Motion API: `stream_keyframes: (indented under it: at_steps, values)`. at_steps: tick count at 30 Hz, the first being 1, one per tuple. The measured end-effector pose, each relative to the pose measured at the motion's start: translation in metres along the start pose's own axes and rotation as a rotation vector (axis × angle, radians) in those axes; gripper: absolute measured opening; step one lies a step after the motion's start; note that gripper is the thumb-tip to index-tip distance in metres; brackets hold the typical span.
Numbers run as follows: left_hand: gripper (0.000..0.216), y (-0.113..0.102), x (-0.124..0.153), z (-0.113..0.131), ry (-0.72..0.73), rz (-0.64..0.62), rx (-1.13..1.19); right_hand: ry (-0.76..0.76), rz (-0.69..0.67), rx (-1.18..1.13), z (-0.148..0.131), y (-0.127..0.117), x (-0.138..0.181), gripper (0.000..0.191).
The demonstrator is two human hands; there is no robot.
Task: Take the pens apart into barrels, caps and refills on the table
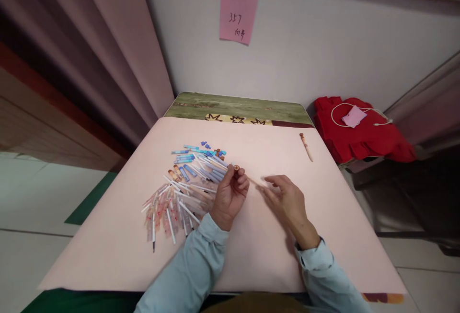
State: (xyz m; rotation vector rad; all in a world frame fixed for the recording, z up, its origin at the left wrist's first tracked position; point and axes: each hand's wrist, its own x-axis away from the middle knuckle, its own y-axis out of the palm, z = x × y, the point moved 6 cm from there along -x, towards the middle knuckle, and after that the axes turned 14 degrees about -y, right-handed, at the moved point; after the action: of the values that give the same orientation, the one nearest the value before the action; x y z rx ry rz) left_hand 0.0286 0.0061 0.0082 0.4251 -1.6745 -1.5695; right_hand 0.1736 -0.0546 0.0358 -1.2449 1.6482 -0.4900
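My left hand (pixel 232 195) is closed on a slim pen, pinching it near its round brown end (pixel 236 168). The pen's thin tan barrel (pixel 254 181) sticks out to the right. At the barrel's far end is my right hand (pixel 287 202), its index finger and thumb apart; the thumb side seems to touch the tip. Left of my hands lies a heap of pen parts: white refills (pixel 170 226), pale lilac barrels (pixel 213 169), blue caps (pixel 185 158) and brown patterned caps (pixel 176 173). Clear pinkish wrappers (pixel 161 207) lie among the refills.
One whole brown-topped pen (pixel 306 147) lies alone at the table's right. Small blue pieces (pixel 205 144) sit behind the heap. The pale tabletop cover (pixel 258 255) ends at a green wood-look strip (pixel 237 103). Red cloth (pixel 345 133) is piled beyond the right edge.
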Motion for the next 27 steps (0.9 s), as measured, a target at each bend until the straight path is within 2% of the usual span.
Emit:
stream_keyframes:
  at_steps: [3,7,10,13,16,21,27]
  values:
    - [0.014,0.001,0.0,0.005,0.026,0.026,-0.014,-0.019,-0.064,0.078,0.004,0.016,0.007,0.023]
    - [0.015,-0.001,0.0,0.006,0.033,0.039,-0.029,-0.054,-0.048,0.173,-0.002,0.022,0.006,0.011]
    - [0.011,-0.002,-0.002,0.004,0.031,0.013,-0.018,0.01,0.029,0.107,-0.003,0.013,0.006,0.012]
    - [0.01,-0.005,-0.003,0.003,0.034,0.001,-0.027,0.078,0.189,-0.058,-0.005,-0.004,0.008,0.015]
    - [0.009,-0.008,-0.005,0.003,0.043,0.009,-0.064,0.022,0.288,-0.187,-0.015,-0.015,0.008,0.014]
    - [0.013,-0.01,-0.007,0.002,0.077,0.04,-0.126,-0.12,0.29,-0.147,-0.03,-0.021,0.006,0.008]
    - [0.019,-0.011,-0.006,0.005,0.152,0.115,-0.25,-0.141,0.274,-0.088,-0.031,-0.022,0.006,0.009]
